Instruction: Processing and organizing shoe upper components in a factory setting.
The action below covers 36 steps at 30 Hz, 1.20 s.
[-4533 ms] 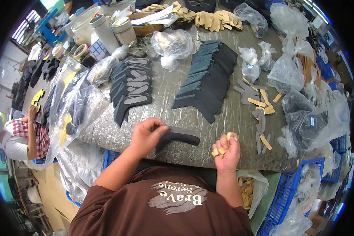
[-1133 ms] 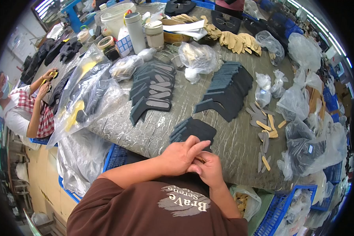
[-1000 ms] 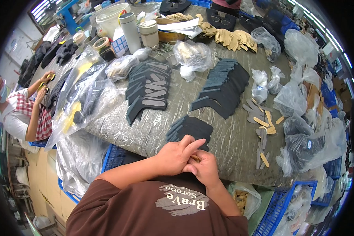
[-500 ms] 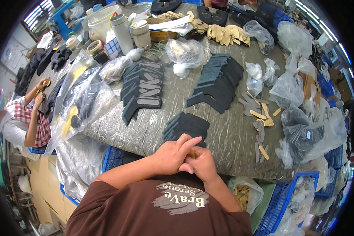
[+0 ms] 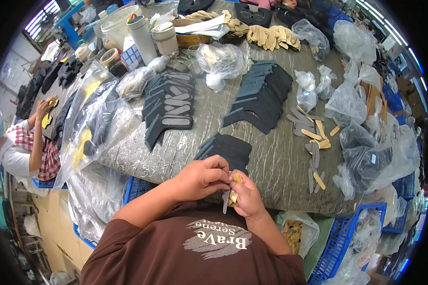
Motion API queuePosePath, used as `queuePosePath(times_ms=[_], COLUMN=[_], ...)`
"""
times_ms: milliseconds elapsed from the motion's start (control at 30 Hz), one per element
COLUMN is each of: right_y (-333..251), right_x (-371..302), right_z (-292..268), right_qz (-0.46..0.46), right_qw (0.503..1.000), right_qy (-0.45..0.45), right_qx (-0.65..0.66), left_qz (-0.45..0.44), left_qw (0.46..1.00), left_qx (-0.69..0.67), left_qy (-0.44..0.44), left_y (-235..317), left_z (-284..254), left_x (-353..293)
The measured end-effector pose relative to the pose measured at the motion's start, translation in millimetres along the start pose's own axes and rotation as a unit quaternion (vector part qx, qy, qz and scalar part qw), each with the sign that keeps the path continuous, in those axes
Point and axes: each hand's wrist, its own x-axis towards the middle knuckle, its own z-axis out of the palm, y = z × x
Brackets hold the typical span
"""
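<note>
Close in front of my chest, at the table's near edge, both hands meet. My right hand (image 5: 249,197) is closed around several tan strips (image 5: 233,196), seemingly peeled backing pieces. A narrow grey strip (image 5: 225,202) hangs between the hands, its upper end at the pinched fingertips of my left hand (image 5: 199,178); the exact grip is partly hidden. Just beyond lies a small stack of dark, angled foam pieces (image 5: 230,148). Farther left, overlapping dark pieces (image 5: 153,130) carry grey strips (image 5: 177,121). A larger fanned stack of dark pieces (image 5: 261,97) lies to the right.
Loose grey and tan strips (image 5: 314,137) are scattered at right, beside clear plastic bags (image 5: 366,152). Tan pieces (image 5: 273,38), a white bottle (image 5: 141,40) and tubs (image 5: 165,39) stand at the back. A blue crate (image 5: 337,247) sits below right. A co-worker (image 5: 26,147) works at left.
My hands have moved slightly apart from their overlapped hold, and the left has turned to a pinch. The grey strip and the tan strips now show between them.
</note>
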Motion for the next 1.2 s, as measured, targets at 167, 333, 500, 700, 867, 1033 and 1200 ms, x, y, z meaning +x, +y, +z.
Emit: queuePosePath(times_ms=[167, 333, 500, 700, 867, 1033, 1200], right_y=[1, 6, -20, -21, 34, 21, -16], right_x=[-9, -17, -50, -138, -226, -219, -143], right_z=[2, -11, -30, -93, -183, -180, -89], right_qz=[-0.02, -0.016, -0.173, -0.376, 0.004, -0.07, -0.326], right_qw=[0.998, 0.997, 0.967, 0.621, 0.364, 0.422, 0.476], right_qy=[0.059, 0.062, 0.178, 0.573, 0.575, 0.552, 0.334], right_qx=[0.006, -0.041, 0.064, -0.379, -0.733, -0.715, -0.746], left_qz=[0.018, -0.003, -0.108, -0.413, -0.464, -0.443, -0.421], left_qw=[1.0, 1.0, 0.988, 0.872, 0.88, 0.89, 0.903], left_qx=[0.004, 0.004, -0.05, -0.209, -0.092, -0.098, -0.08], left_qy=[-0.005, -0.029, 0.096, 0.16, 0.038, 0.039, 0.008], left_y=[-4, 5, -16, -13, -2, -11, -17], left_z=[12, 20, 19, -2, 7, 19, 13], left_x=[-2, 0, -16, -25, -6, -13, -11])
